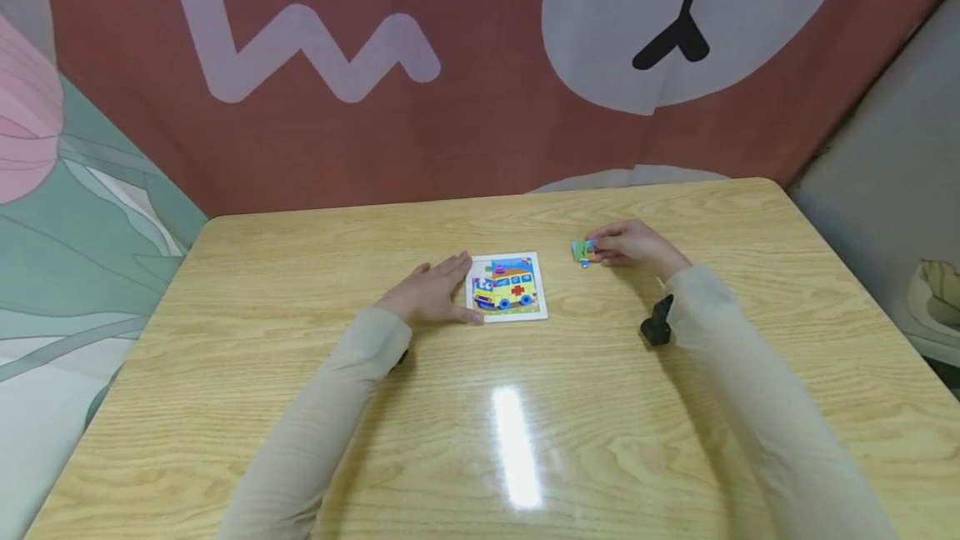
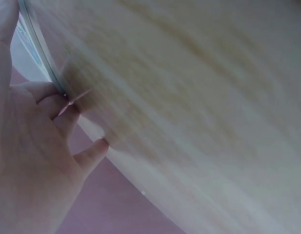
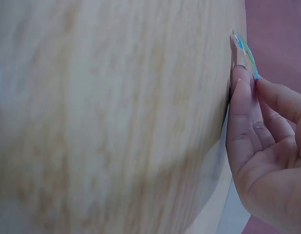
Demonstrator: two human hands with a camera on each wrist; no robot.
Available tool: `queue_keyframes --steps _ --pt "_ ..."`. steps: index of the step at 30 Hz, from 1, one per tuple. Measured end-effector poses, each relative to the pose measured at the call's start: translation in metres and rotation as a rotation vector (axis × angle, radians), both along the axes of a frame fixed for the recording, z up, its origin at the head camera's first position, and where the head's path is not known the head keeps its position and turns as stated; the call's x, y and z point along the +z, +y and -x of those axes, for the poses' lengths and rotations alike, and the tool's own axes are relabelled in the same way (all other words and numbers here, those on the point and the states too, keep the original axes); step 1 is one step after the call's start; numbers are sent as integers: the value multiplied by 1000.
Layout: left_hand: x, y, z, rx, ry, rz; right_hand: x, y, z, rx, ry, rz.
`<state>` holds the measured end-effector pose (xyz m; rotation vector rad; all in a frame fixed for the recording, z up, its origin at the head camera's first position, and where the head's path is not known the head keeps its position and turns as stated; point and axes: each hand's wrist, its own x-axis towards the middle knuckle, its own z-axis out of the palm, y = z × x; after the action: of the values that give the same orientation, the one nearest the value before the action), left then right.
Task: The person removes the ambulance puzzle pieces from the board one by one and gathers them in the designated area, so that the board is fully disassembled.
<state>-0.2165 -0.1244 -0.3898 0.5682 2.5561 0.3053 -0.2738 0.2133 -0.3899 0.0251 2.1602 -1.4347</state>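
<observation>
A square jigsaw puzzle [image 1: 513, 288] in a white frame lies on the table, its picture showing a yellow ambulance with a red cross. My left hand [image 1: 432, 288] rests against the frame's left side, fingers stretched toward the upper corner and thumb at the lower one. In the left wrist view, fingertips touch the frame's edge [image 2: 43, 56]. To the right of the puzzle, my right hand [image 1: 628, 245] pinches a jigsaw piece [image 1: 581, 252] coloured green, blue and orange. The right wrist view shows the piece [image 3: 249, 54] edge-on between thumb and fingers, close to the tabletop.
The wooden table [image 1: 315, 257] has rounded back corners and a glare streak [image 1: 516, 448] near the front. Behind it hangs a reddish-brown printed cloth [image 1: 480, 140]. A black wrist device [image 1: 657, 322] sits under the right sleeve.
</observation>
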Motion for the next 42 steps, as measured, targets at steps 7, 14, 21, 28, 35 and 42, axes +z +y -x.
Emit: queue_keyframes --steps 7,14,21,28,35,42 --pt "1 1 -1 2 -6 2 2 0 1 28 14 -29" --pt "2 1 -1 -7 1 4 4 0 1 68 40 -47" --pt "1 1 0 -7 2 10 6 2 -1 85 56 -59" --pt "0 1 0 -1 0 10 7 1 -1 90 60 -77" --pt "-2 -1 1 -4 -1 10 15 -2 0 85 131 -159" --pt "-2 -1 2 -7 5 12 28 -22 -2 94 189 -169"
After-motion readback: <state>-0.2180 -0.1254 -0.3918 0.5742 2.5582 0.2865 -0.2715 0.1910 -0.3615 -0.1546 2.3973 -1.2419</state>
